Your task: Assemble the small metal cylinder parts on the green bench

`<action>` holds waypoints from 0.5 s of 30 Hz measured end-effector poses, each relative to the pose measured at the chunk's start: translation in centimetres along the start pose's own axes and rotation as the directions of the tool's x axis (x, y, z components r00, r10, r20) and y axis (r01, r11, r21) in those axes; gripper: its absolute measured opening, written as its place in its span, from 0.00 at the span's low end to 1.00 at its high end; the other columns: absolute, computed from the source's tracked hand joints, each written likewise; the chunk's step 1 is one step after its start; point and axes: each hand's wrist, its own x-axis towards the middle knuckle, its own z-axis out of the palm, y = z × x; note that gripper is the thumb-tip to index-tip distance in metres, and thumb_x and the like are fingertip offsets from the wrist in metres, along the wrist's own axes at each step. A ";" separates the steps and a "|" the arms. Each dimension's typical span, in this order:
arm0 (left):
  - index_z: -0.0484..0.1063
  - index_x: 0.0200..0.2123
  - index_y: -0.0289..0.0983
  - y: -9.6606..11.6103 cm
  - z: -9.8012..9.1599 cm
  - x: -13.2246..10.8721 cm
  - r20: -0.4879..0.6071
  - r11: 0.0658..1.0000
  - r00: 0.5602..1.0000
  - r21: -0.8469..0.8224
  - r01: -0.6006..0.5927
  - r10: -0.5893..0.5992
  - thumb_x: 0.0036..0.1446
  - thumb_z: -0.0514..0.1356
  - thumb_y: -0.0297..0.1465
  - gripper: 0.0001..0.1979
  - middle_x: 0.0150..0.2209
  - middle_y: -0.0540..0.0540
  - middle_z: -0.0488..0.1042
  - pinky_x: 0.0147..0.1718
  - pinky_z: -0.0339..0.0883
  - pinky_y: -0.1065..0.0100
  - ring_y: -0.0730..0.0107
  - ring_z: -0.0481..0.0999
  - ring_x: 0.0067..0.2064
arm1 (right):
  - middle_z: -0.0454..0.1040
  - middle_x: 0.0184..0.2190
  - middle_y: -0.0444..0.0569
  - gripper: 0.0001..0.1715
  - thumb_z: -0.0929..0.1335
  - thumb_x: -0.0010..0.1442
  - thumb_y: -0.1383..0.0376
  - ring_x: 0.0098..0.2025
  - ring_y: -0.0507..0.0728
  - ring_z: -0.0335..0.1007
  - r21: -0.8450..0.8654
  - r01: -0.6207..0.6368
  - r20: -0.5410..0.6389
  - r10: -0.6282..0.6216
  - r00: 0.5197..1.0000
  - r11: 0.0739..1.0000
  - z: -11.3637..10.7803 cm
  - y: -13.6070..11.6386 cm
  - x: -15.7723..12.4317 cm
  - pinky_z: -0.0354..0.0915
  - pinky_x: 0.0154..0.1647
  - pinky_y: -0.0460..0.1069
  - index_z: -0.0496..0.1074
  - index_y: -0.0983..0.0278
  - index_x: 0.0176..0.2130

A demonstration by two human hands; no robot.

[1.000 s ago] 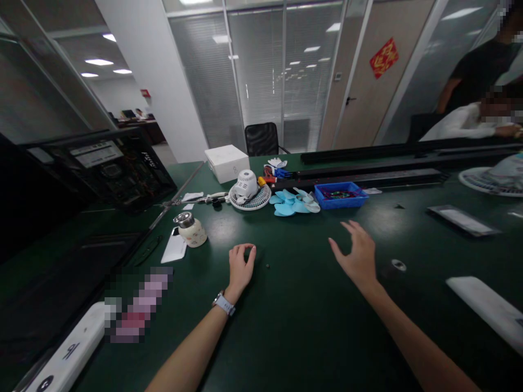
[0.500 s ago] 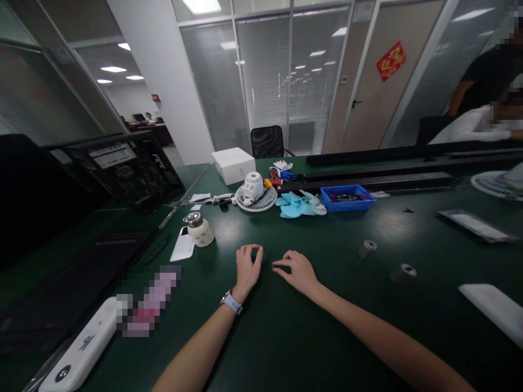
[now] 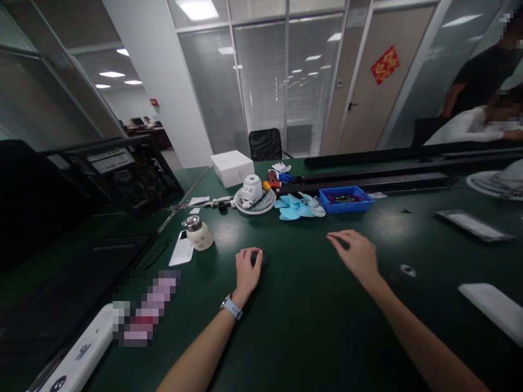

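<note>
My left hand (image 3: 247, 270) rests on the green table (image 3: 294, 316) with its fingers curled under, and nothing shows in it. There is a watch on that wrist. My right hand (image 3: 356, 253) hovers low over the table further right. Its fingers are drawn together in a pinch pointing left, and whatever they hold is hidden. A small dark roll (image 3: 402, 270) lies just right of that hand.
Behind the hands lie a white fan grille with motor (image 3: 251, 197), blue fan blades (image 3: 298, 207), a blue tray (image 3: 345, 199) and a white box (image 3: 232, 167). A small jar (image 3: 198, 233) and white phone (image 3: 182, 252) sit left. An open computer case (image 3: 122, 174) stands far left. Other people (image 3: 478, 109) are at the far right.
Half a second ago my right hand was beside my left hand at a tiny speck on the table. It has since moved back right with its fingers pinched. The left hand stayed put.
</note>
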 end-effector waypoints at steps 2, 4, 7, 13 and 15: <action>0.73 0.41 0.41 0.0 0.0 0.0 0.008 1.000 1.000 -0.002 0.005 -0.005 0.63 0.53 0.41 0.13 0.42 0.44 0.72 0.48 0.65 0.55 0.59 0.69 0.46 | 0.77 0.40 0.54 0.25 0.60 0.64 0.51 0.41 0.62 0.72 -0.106 -0.153 -0.096 0.143 0.985 0.983 -2.1 4.2 0.1 0.65 0.42 0.55 0.79 0.62 0.41; 0.74 0.40 0.41 -0.1 0.0 0.0 0.009 1.000 1.000 -0.003 0.006 -0.006 0.63 0.53 0.42 0.14 0.42 0.44 0.72 0.48 0.65 0.55 0.59 0.69 0.46 | 0.77 0.40 0.55 0.27 0.60 0.62 0.49 0.40 0.63 0.73 -0.173 -0.283 -0.101 0.269 0.958 0.943 -3.1 7.5 -0.3 0.65 0.38 0.55 0.79 0.62 0.41; 0.74 0.40 0.41 -0.1 0.0 0.0 0.007 1.000 1.000 -0.004 0.008 -0.008 0.63 0.53 0.42 0.13 0.42 0.45 0.72 0.48 0.65 0.56 0.59 0.69 0.46 | 0.78 0.40 0.54 0.25 0.61 0.60 0.48 0.38 0.64 0.73 -0.204 -0.399 -0.018 0.404 0.915 0.894 -3.3 9.9 -1.2 0.64 0.33 0.55 0.79 0.59 0.42; 0.74 0.41 0.41 0.0 -0.1 0.0 0.021 1.000 1.000 0.002 0.019 -0.019 0.64 0.53 0.42 0.14 0.43 0.44 0.72 0.48 0.64 0.55 0.59 0.68 0.47 | 0.79 0.38 0.52 0.24 0.63 0.58 0.48 0.37 0.64 0.73 -0.142 -0.448 0.050 0.459 0.887 0.883 -3.1 9.9 -1.5 0.65 0.34 0.55 0.79 0.58 0.42; 0.74 0.41 0.41 0.0 -0.1 -0.1 0.028 1.000 0.999 -0.004 0.022 -0.022 0.64 0.53 0.42 0.14 0.43 0.44 0.72 0.48 0.64 0.55 0.59 0.68 0.47 | 0.79 0.38 0.53 0.25 0.63 0.58 0.47 0.36 0.64 0.73 -0.134 -0.448 0.072 0.460 0.885 0.884 -3.2 9.9 -1.5 0.65 0.33 0.55 0.80 0.58 0.41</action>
